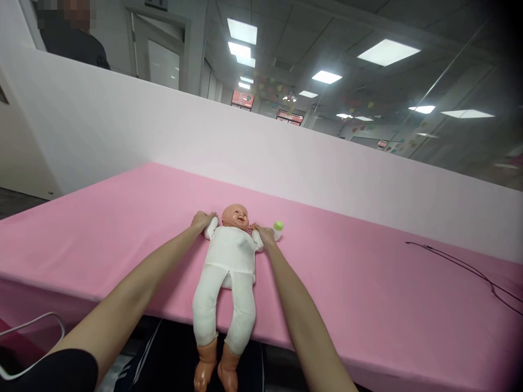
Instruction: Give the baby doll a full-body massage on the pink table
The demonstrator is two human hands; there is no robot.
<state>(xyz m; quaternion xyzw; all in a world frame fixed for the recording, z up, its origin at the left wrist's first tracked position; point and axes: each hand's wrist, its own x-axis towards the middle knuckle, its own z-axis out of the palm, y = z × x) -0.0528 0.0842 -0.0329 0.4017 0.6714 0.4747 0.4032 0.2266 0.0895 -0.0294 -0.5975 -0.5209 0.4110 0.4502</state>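
Observation:
A baby doll (231,249) in a white outfit lies on its back on the pink-covered table (347,283), its head toward the wall and its feet hanging past the front edge. Its arms are raised beside its head. My left hand (203,220) is closed around the doll's arm on the left, near its hand. On the other side, my right hand (265,234) grips the doll's other arm at the wrist. Just right of that hand stands a small bottle (278,231) with a green cap, partly hidden by my hand.
A white low wall (261,158) with glass above it borders the table's back. Black cables (457,264) lie at the right. A white cable (32,321) loops at the lower left. Beyond the wall, at the upper left, is a person (71,46).

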